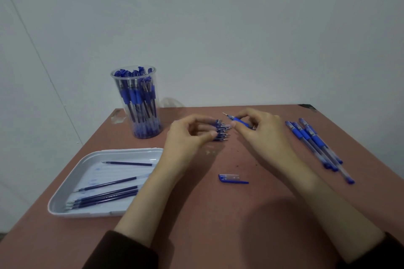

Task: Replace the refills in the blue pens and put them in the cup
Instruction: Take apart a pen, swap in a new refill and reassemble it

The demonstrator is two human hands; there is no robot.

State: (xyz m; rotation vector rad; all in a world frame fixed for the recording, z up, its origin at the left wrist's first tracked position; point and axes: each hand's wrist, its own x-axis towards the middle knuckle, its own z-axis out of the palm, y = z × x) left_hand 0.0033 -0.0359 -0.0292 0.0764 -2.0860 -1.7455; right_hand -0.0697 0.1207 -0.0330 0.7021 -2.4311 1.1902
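- White plastic tray (87, 214) sits at the left edge of the table (218, 214). Loose refills (109, 195) lie flat in it, several side by side. Judged a collection point, so that these refills stay apart from the other stock. Whether they are spent cannot be confirmed.
- Clear cup (140, 102) stands upright at the far left, behind the tray and well apart from both hands. It is packed with capped blue pens, caps uppermost. Judged the finished lot, parked out of the working area.
- Left hand (185, 137) is over the centre of the table, fingers and thumb curled around a bundle of refills (221, 131). The tips point right, toward the other hand, which presents them for picking one out.
- Right hand (260, 131) grips a pen (237, 119) by its blue grip section, clamped between the fingers, writing tip pointing up and left. The rest of the barrel is hidden behind the fingers. The thumb reaches toward the bundle's tips; contact cannot be confirmed.
- Blue cap (229, 178) lies alone on the table, nearer the person than both hands. Judged to belong to the pen in hand and set within easy reach for recapping.
- Row of blue pens (317, 142) lies at the right, touching or nearly so, roughly parallel. Judged the queue awaiting new refills.
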